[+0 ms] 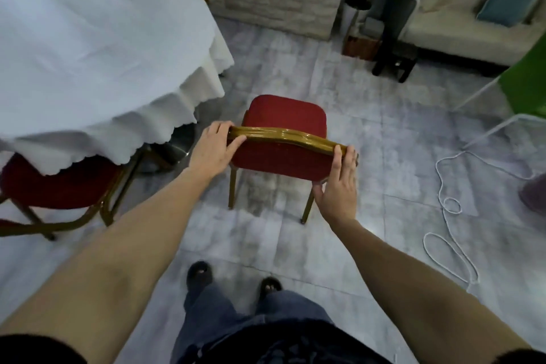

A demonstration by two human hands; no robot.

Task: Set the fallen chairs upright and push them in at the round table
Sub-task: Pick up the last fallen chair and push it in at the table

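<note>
A red chair with a gold frame [285,118] stands upright on the floor in the middle of the view, to the right of the round table [88,47] and apart from it. The table wears a white cloth with a scalloped hem. My left hand [214,149] grips the left end of the chair's gold top rail. My right hand [339,186] holds the right end of the backrest, fingers over the rail. A second red chair [59,186] sits at the lower left, its seat partly under the tablecloth.
A white cord [446,204] lies looped on the grey tiled floor at the right. A green chair with white legs [526,89] stands at the right edge. A sofa with a blue cushion [508,0] and a dark stool [396,62] are at the back right.
</note>
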